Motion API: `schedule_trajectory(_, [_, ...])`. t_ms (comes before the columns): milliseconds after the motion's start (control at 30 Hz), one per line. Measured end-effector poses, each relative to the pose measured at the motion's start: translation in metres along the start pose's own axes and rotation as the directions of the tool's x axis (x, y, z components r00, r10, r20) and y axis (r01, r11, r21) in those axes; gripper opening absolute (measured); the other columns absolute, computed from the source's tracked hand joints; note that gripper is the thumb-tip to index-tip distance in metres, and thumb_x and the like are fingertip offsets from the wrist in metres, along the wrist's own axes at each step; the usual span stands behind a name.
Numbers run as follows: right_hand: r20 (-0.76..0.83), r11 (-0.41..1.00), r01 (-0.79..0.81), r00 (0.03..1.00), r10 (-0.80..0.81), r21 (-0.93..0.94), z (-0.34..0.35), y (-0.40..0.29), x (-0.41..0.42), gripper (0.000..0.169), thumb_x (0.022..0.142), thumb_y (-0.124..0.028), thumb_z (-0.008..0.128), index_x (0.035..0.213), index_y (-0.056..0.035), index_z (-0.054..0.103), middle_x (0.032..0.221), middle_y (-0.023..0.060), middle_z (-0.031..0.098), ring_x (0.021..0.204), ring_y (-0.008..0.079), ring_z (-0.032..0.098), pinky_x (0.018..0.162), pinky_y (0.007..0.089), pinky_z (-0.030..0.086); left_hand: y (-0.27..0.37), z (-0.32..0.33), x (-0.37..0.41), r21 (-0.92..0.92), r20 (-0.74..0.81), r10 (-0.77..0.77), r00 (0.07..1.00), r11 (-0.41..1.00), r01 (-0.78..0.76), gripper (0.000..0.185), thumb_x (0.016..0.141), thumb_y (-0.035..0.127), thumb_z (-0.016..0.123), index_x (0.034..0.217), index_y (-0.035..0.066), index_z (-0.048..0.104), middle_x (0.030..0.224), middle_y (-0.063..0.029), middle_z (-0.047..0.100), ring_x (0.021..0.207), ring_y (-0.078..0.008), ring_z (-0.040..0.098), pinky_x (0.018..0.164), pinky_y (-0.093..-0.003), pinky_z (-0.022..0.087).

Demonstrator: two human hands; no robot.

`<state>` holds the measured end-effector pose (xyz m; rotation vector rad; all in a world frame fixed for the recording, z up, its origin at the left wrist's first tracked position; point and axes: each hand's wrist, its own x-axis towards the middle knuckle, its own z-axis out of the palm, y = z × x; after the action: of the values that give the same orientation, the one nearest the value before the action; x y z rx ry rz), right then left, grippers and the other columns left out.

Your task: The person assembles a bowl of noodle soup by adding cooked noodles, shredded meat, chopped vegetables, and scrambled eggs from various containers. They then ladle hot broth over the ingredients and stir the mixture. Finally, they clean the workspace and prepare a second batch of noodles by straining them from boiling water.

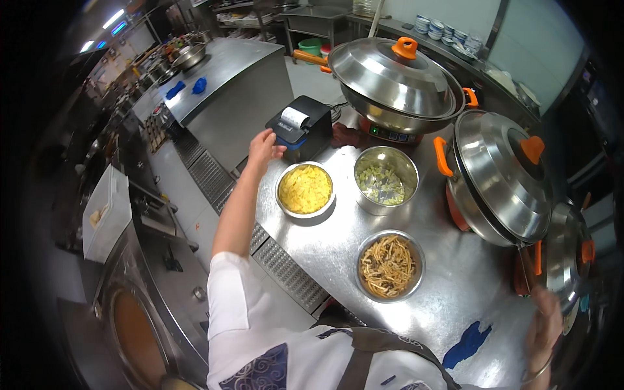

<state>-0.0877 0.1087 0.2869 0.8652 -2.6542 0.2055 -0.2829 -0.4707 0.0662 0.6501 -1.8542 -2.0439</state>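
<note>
My left hand (265, 150) is beside the front corner of a black receipt printer (307, 122), fingers loosely bent and apart, holding nothing that I can see. Paper with print curls from the printer's top. Just below that hand stands a steel bowl of yellow scrambled egg (305, 189). My right hand (545, 321), blurred, is at the lower right by the end of a metal utensil handle (526, 265) that sticks out from a lidded wok (504, 175); whether it grips the handle is unclear. Nearer me are a pot of chopped green vegetable (382, 183) and a bowl of brown shredded food (388, 267).
A second lidded electric wok (395, 78) stands at the back of the steel table (331, 248); another lidded wok (568, 248) is at the right. A blue cloth (467, 343) lies near my body. Floor grating (287, 263) runs along the left.
</note>
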Motion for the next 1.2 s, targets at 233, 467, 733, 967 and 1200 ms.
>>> schedule_trajectory(233, [0.065,0.713,-0.623,0.766,0.639,0.322,0.036,-0.047,-0.036,0.026,0.077,0.0,0.043,0.102,0.002,0.051,0.093,0.0136,0.056,0.081,0.0201,0.057,0.062,0.026,0.045,0.008,-0.01,0.102,0.186,0.062,-0.051,0.997,0.982,0.039,0.056,0.076,0.0,0.042,0.13,0.007,0.025,0.123,-0.0129,0.041,0.052,-0.0145,0.056,0.045,-0.0253,0.047])
schedule_trajectory(467, [0.249,0.323,-0.755,0.534,0.808,0.57,0.07,-0.054,-0.062,0.024,0.079,0.003,0.041,0.101,0.0024,0.051,0.095,0.0108,0.055,0.084,0.0159,0.056,0.066,0.0241,0.046,0.022,0.019,0.142,0.293,0.089,0.049,0.995,0.953,-0.074,0.043,0.072,-0.002,0.049,0.114,0.005,0.048,0.08,-0.0077,0.056,0.047,-0.0078,0.045,0.039,-0.0207,0.036])
schedule_trajectory(733, [0.45,0.232,-0.633,0.719,0.53,0.739,0.175,-0.068,-0.018,0.037,0.081,-0.021,0.054,0.11,0.0005,0.048,0.102,0.014,0.056,0.091,0.0189,0.056,0.077,0.0288,0.046,0.046,0.077,-0.028,0.024,0.342,0.089,0.935,0.994,-0.104,0.029,0.073,-0.003,0.051,0.102,0.001,0.051,0.072,-0.0051,0.054,0.044,-0.0054,0.04,0.037,-0.0179,0.031])
schedule_trajectory(967, [0.45,0.019,-0.557,0.69,0.567,0.83,0.212,-0.091,-0.056,0.034,0.07,-0.023,0.062,0.093,0.0023,0.057,0.082,0.0129,0.061,0.073,0.0174,0.057,0.065,0.0271,0.046,-0.065,0.17,-0.278,0.122,0.778,-0.242,0.579,0.964,0.238,0.021,0.074,-0.005,0.05,0.095,-0.001,0.05,0.07,-0.0027,0.05,0.043,-0.0036,0.037,0.036,-0.0159,0.029])
schedule_trajectory(1200, [0.499,-0.088,-0.568,0.626,0.599,0.818,0.177,-0.058,-0.154,0.019,0.073,-0.013,0.057,0.084,0.002,0.057,0.067,0.0094,0.057,0.055,0.0136,0.055,0.051,0.026,0.044,-0.078,0.211,-0.398,0.102,0.791,-0.179,0.585,0.981,0.162,0.018,0.076,-0.005,0.052,0.094,-0.003,0.052,0.074,-0.0074,0.054,0.045,-0.0059,0.043,0.037,-0.016,0.032])
